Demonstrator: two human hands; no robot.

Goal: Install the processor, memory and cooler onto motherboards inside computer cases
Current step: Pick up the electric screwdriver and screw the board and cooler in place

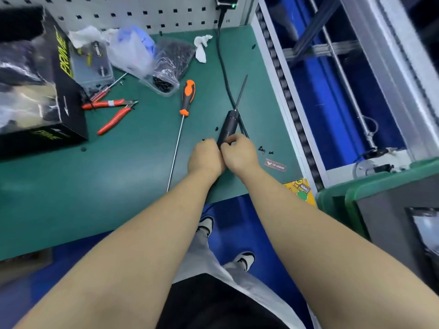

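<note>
left hand (pixel 206 156) + right hand (pixel 238 154) | fingers seemingly gripping electric screwdriver (pixel 228 125) | green bench (pixel 95 186)

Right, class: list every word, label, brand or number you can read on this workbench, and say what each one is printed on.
"PRIME": yellow lettering on the side of the black box at the left.
"TUF GAMING": on the small grey sticker near the right hand.
Yellow sticker sheet at the bench edge: printing too blurred to read.
Yellow print on the box's lower front face: too blurred to read.
Clear plastic case beside the box: label unreadable.
</note>
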